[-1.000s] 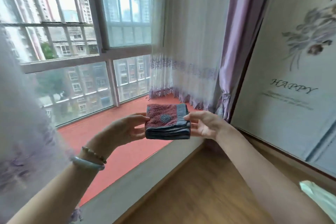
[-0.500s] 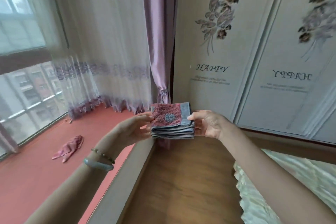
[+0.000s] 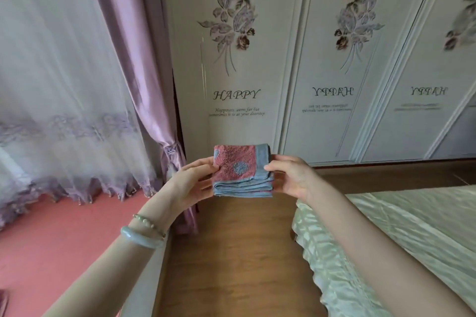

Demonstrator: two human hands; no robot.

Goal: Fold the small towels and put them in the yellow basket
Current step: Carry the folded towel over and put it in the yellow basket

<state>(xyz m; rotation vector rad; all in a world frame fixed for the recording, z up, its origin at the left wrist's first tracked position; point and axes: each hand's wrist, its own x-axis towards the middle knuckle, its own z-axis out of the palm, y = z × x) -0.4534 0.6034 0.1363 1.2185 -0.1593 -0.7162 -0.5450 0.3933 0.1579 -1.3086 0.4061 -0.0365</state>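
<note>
Pinching a folded small towel (image 3: 242, 171) by its side edges, a left hand (image 3: 192, 183) and right hand (image 3: 293, 177) hold the rose-pink, blue-bordered square, seemingly four layers thick, level above the wooden floor (image 3: 231, 252) between windowsill and bed (image 3: 386, 239).

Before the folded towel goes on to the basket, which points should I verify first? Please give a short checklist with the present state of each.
1. The folded towel is a compact, even stack: ok.
2. The left hand pinches the towel's left edge, thumb on top: ok.
3. The right hand pinches its right edge: ok.
4. The towel is held in the air, clear of the bed and the wooden floor: ok.
5. The yellow basket is in sight as a target: not ok, it is not in view.
6. No towels left to fold: cannot tell.
</note>
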